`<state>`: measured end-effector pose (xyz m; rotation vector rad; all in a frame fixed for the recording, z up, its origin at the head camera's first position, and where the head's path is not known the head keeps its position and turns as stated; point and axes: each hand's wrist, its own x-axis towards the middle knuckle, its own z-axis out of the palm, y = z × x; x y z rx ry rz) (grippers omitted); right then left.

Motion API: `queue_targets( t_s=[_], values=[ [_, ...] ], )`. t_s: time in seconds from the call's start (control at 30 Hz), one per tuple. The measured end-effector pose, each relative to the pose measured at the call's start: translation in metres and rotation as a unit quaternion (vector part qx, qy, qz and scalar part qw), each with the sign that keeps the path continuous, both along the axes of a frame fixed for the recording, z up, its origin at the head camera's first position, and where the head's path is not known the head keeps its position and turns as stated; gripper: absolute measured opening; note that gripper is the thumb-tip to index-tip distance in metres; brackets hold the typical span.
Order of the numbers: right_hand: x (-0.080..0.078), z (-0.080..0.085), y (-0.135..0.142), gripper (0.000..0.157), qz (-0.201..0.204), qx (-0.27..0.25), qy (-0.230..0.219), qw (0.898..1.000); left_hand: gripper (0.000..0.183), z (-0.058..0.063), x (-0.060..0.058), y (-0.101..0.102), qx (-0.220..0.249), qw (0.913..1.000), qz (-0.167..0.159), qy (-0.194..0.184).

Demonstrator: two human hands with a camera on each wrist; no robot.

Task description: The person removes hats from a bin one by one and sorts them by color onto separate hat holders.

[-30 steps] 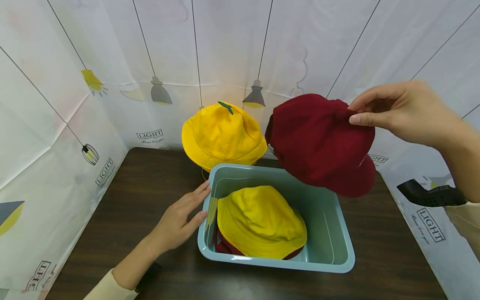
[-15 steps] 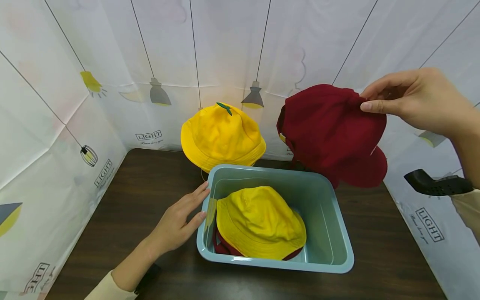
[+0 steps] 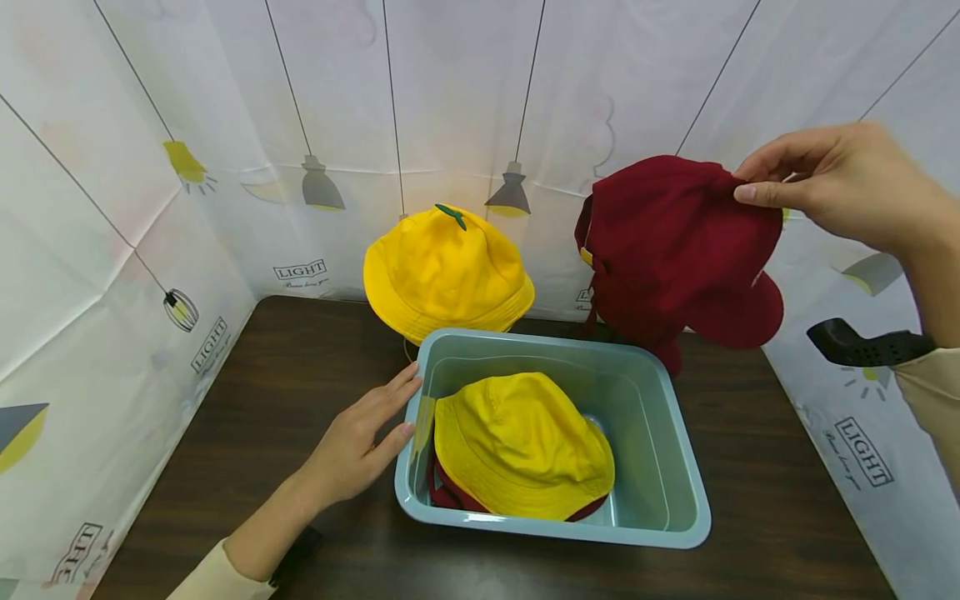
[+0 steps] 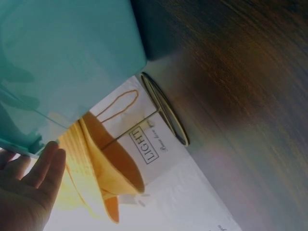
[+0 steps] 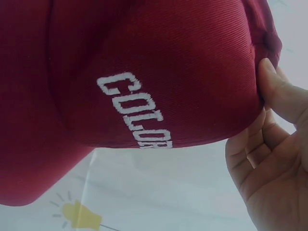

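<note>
My right hand (image 3: 832, 187) pinches a dark red baseball cap (image 3: 682, 242) by the top of its crown, thumb in front. The cap hangs tilted at the back right, its brim to the lower right. White embroidered letters on the cap (image 5: 159, 86) show in the right wrist view. At the left, my left hand (image 3: 360, 446) rests its straight fingers on the rim of a light blue plastic bin (image 3: 678, 467). Inside the bin a yellow bucket hat (image 3: 525, 446) lies on top of dark red fabric (image 3: 453, 492), which is mostly hidden.
Behind the bin, a brighter yellow bucket hat (image 3: 450, 271) with a green sprout sits on a wire stand (image 4: 166, 108). More dark red fabric (image 3: 666, 354) shows low under the cap, behind the bin's far right corner. A printed curtain (image 3: 225, 75) encloses the dark wooden table (image 3: 300, 375).
My right hand has moved up and to the right with the red cap, away from above the bin. The left hand has stayed at the bin's rim.
</note>
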<state>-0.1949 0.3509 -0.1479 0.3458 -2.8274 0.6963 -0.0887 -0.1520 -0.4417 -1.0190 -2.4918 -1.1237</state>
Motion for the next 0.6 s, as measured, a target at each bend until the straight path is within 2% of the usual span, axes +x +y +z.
queue_targets(
  t_s=[0.6],
  values=[
    [-0.024, -0.035, 0.025, 0.025, -0.035, -0.032, -0.083, 0.995, 0.061, 0.003, 0.001, 0.001, 0.006, 0.9999, -0.002, -0.013]
  ],
)
